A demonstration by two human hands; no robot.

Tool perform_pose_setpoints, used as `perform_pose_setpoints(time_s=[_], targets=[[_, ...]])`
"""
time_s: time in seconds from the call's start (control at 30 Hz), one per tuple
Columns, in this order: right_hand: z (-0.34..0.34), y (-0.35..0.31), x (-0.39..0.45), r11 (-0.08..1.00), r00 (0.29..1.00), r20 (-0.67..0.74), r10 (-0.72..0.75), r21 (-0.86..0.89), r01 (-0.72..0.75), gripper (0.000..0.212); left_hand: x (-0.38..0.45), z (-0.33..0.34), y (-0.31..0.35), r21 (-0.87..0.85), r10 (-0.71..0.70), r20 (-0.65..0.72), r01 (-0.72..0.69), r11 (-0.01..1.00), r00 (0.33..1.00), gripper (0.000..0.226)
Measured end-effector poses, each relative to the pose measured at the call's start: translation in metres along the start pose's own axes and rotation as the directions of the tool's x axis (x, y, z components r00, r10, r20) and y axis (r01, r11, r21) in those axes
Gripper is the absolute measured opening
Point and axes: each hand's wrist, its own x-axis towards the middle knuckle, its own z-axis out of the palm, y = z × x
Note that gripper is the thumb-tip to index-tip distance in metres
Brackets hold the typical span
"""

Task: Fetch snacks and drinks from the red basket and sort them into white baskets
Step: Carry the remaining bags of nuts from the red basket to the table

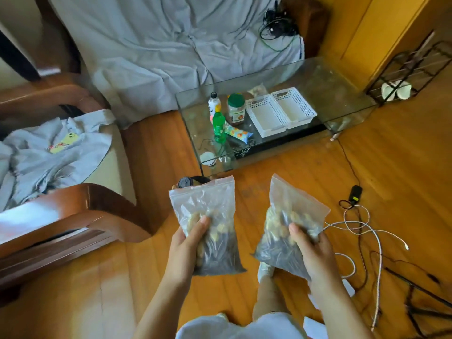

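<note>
Head view, person standing on a wooden floor. The left hand (188,243) grips a clear zip bag of snacks (208,223), thumb pressed on its front; the right hand (310,250) grips a second zip bag (288,231) the same way. Both bags are held upright, seals uppermost, their long axes pointing toward 12 o'clock. The two white baskets (281,110) sit touching side by side on the glass table (342,94), at about 1 o'clock from the hands and well apart from them; the right hand is judged the nearer. At 12 o'clock, left of the baskets, stand a green bottle (218,126), a white bottle (214,104) and a green-lidded jar (236,108), with a snack packet (238,133) lying beside them. These, rather than the baskets, lie in the left hand's straight path. Cables (362,228) trail across the floor at 3 o'clock. The red basket is not visible, possibly out of frame.
</note>
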Motion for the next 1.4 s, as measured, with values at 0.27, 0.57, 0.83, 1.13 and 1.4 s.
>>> perform_pose_setpoints(time_s=[0.27,0.57,0.83,1.13,1.4], targets=[[-0.043,-0.059,0.153,0.998,0.998,-0.066,0.002,0.060,0.002,0.023,0.125,0.126,0.056,-0.017,0.025,0.032,-0.024,1.000,0.999,0.034],[-0.097,-0.113,0.297,0.999,0.994,-0.103,-0.022,0.042,0.027,0.015,0.226,0.249,0.088,-0.002,0.027,0.065,-0.027,1.000,0.998,0.032],[-0.126,-0.138,0.402,1.000,0.994,-0.112,0.005,0.017,-0.003,0.022,0.331,0.319,0.104,-0.003,-0.009,0.067,0.010,1.000,0.998,0.023],[-0.148,-0.219,0.557,0.992,0.995,-0.044,-0.086,-0.095,0.081,0.022,0.462,0.418,0.156,-0.021,0.016,0.092,-0.014,1.000,0.996,0.029],[-0.162,-0.244,0.665,0.988,0.987,-0.123,-0.107,-0.124,0.091,0.025,0.545,0.479,0.190,-0.017,-0.006,0.077,0.008,1.000,0.997,0.053]])
